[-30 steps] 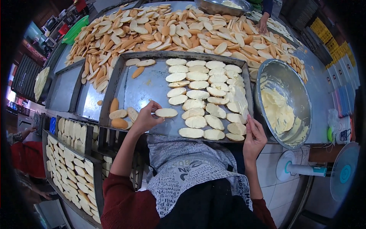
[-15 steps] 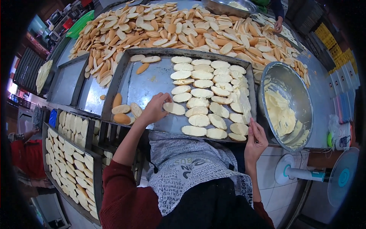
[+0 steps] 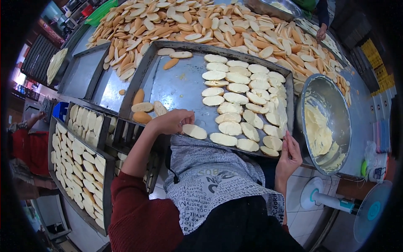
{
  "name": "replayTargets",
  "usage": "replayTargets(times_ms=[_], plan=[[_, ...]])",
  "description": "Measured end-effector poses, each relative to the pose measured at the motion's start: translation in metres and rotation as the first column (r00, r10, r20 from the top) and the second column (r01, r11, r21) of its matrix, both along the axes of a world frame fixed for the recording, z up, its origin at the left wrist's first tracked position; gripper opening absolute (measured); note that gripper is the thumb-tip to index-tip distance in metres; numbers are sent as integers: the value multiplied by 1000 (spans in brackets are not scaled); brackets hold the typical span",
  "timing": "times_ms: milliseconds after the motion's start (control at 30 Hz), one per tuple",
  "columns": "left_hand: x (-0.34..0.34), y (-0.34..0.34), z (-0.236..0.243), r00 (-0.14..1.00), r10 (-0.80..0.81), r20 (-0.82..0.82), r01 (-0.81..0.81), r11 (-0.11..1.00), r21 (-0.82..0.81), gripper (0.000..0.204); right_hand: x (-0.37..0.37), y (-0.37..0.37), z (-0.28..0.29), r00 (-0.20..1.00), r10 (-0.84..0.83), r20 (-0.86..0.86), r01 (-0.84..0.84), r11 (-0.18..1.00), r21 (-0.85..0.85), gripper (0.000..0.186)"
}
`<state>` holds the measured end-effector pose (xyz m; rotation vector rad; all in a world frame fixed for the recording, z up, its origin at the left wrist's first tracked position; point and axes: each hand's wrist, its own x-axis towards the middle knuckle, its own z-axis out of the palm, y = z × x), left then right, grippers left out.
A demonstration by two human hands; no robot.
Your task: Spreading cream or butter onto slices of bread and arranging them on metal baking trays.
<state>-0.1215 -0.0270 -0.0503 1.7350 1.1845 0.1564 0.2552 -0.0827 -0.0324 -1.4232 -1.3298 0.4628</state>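
My left hand (image 3: 172,121), fingers curled, is at an oval bread slice (image 3: 194,131) with a pale top, at the near edge of a large metal tray (image 3: 168,84). My right hand (image 3: 289,152) pinches a cream-smeared spreading knife (image 3: 282,112) at the tray's near right corner. Its blade lies over the rightmost slices, and the fingers hide most of its handle. Rows of cream-coated bread slices (image 3: 236,98) fill the tray's right half. A few loose bread pieces (image 3: 142,107) lie by its left wall.
Right of the tray stands a metal bowl (image 3: 347,126) of pale cream (image 3: 317,128). Bread slices (image 3: 201,25) are heaped behind. Filled trays (image 3: 79,176) lean at lower left; an empty-looking tray (image 3: 84,71) lies above them. A fan (image 3: 369,210) stands right. Another person's hand (image 3: 321,32) is far right.
The left hand has brought the bread slice nearer, to the tray's front edge beside the front row. The right hand stays at the tray corner with the knife. The whole view has shifted slightly.
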Motion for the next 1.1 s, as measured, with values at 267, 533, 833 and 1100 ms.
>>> replayTargets(times_ms=[267, 533, 833, 1100], plan=[[-41, -6, 16, 938, 345, -18, -310, 863, 398, 23, 8, -3, 3, 1000, -27, 10, 27, 1000, -15, 27], [-43, -14, 8, 585, 748, -312, -489, 633, 600, 49, 12, -1, 5, 1000, 8, -12, -8, 1000, -11, 29], [-45, -2, -18, 646, 763, 40, -683, 553, 478, 58, 24, -3, 9, 997, -70, -33, 71, 997, 17, 27], [-34, -8, -19, 594, 728, -342, -439, 650, 621, 50, 50, 2, 29, 978, -206, -25, 208, 976, 60, 28]])
